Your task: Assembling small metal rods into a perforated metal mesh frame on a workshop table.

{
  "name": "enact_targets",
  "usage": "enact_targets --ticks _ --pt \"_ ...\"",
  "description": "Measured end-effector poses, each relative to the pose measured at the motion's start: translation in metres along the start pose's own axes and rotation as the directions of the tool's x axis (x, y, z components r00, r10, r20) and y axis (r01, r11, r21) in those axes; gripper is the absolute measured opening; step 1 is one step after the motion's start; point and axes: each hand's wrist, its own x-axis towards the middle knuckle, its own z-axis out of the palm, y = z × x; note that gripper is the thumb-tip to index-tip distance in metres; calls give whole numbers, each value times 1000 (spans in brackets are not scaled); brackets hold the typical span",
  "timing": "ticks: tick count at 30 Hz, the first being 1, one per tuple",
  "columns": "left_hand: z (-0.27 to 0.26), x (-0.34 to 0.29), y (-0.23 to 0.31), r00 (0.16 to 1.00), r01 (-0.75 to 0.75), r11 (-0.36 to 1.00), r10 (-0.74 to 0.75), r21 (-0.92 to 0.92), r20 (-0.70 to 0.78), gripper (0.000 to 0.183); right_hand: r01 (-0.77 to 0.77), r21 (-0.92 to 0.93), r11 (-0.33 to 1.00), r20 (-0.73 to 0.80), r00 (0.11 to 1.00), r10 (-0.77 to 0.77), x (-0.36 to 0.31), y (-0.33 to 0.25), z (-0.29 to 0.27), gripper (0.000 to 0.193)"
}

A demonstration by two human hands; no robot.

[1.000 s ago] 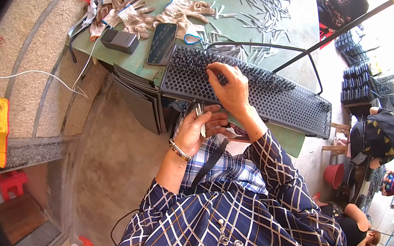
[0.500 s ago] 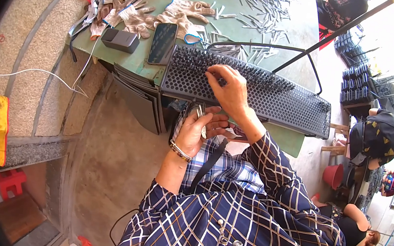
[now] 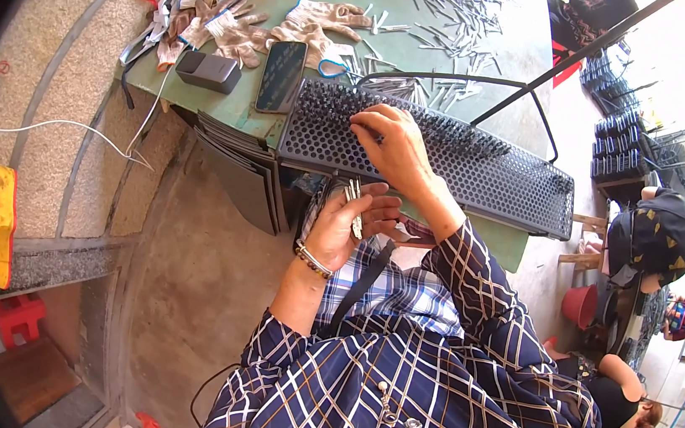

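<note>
Perforated black tray (image 3: 481,183): lies at one o'clock from left hand (image 3: 335,232), beneath right hand (image 3: 399,149). Left: clamped on metal strips (image 3: 356,225). Right: bent at upright dark pins (image 3: 330,99); whether gripping, indiscernible.

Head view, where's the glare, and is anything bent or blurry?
Head view: the upper right is blown out white; head view: the stone wall looks curved near the left rim; head view: the right hand looks fairly sharp.

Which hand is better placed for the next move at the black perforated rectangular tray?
Right hand, probably: it's over the tray, beside small dark upright pieces. The left hand is off the tray, holding thin silvery strips.
</note>
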Motion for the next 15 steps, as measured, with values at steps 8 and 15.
enact_targets --ticks 8,15 --pt "-5 0 0 1000 -6 1000 6 7 -8 35 -7 1 1000 -111 994 7 0 4 3 12" --pt "1 -1 9 1000 1 1000 -1 -4 16 37 -17 0 1000 -121 993 17 -4 4 -5 13"
